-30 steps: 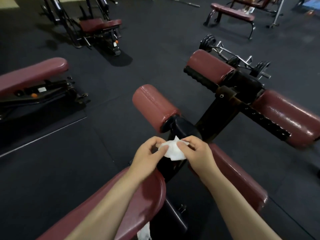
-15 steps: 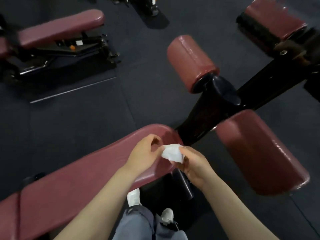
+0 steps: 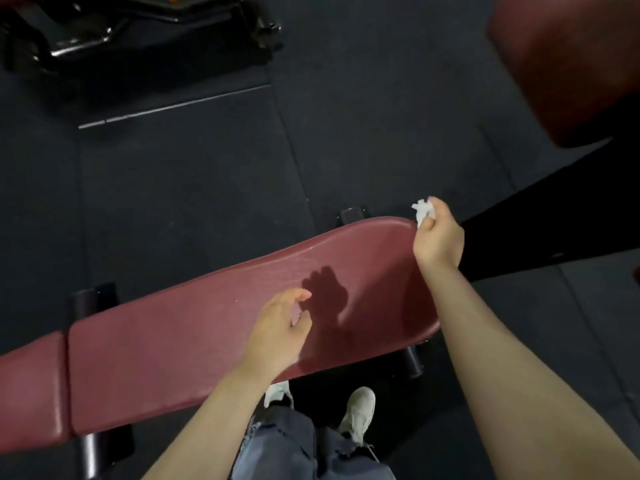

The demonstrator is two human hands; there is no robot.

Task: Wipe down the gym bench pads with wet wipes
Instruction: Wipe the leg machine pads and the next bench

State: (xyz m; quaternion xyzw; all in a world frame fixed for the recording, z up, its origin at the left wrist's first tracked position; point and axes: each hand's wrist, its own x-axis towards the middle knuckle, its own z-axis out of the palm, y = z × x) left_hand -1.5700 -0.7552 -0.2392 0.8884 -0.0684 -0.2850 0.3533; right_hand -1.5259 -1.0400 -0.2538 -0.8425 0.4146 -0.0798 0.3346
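Hands apart: right hand [image 3: 438, 237] pinches wet wipe [image 3: 421, 210], left hand [image 3: 278, 332] w/o

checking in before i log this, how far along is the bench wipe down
Done: the wet wipe is out and bunched. In hand: the right hand pinches it at the far end of the maroon bench pad; the left hand hovers loosely above the pad, holding nothing. Left: no wiping stroke or wet streak shows, so the pad itself looks still to do.
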